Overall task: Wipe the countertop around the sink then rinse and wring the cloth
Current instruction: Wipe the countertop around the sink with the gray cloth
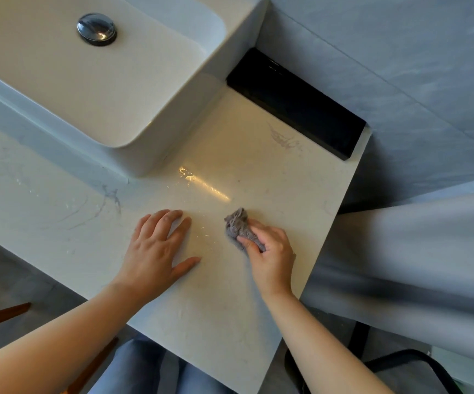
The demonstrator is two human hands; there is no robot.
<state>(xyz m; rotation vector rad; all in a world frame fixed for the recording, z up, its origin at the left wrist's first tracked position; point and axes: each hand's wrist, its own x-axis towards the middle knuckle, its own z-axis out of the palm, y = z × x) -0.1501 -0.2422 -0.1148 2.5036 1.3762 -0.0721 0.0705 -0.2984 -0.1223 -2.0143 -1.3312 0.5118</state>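
**Desk:** What is shown on the pale, veined stone countertop (pixel 258 166)?

**Caption:** A small grey bunched terry cloth (pixel 239 226) is pinched between the thumb and curled fingers of the right hand (pixel 271 253). It is pressed to the right-hand stretch of the counter, well apart from the white rectangular ceramic sink (pixel 122 89). The left hand (pixel 156 248) is laid flat near it, fingers spread, with nothing held.

**Desk:** How is the cloth expected to handle?

**Caption:** It is judged light, soft and limp, and probably damp, given the wet streaks on the stone. No shape of its own is likely to be held once it is released. It can be gathered anywhere, though a fuller handful round the middle is thought best for wringing, since only the near end is gripped.

**Desk:** And its lie?

**Caption:** The long axis is seen running away from the person, tilted slightly left. The free, crumpled end is pointed toward the sink's near corner. The gripped end is hidden inside the hand.
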